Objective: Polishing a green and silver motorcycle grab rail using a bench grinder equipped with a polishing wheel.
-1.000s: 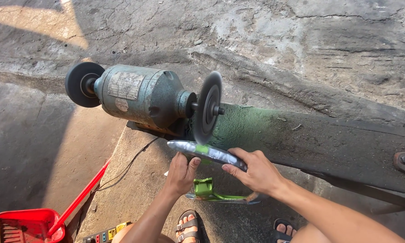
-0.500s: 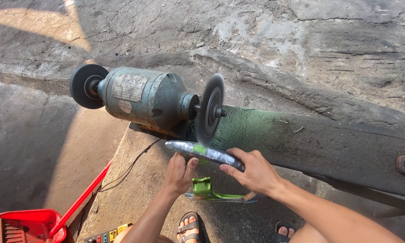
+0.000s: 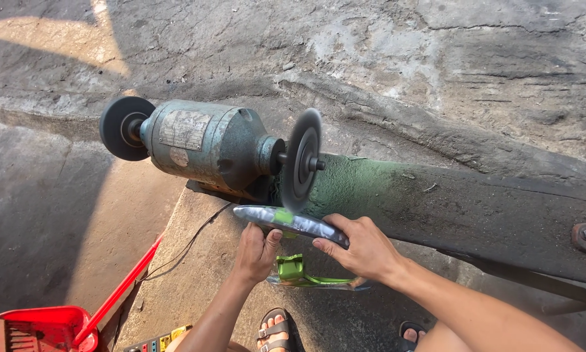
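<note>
At grinder (image 3: 205, 148) | 2 wheels | 1 blade (image 3: 291, 223) | left hand (image 3: 257, 251), right hand (image 3: 361, 246) both clamped on blade | 1 red bin (image 3: 42, 329)

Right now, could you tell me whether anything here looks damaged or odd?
Yes: both grinder wheels, the right wheel and the left wheel, run bare with no guard, and the label plate on the motor is worn and patchy.

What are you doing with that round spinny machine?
A person holds a long shiny metal piece with a green patch in both hands, left hand at one end, right hand at the other, right at the grey grinding wheel of a blue-green bench grinder. A green tool lies below on the concrete.
</note>
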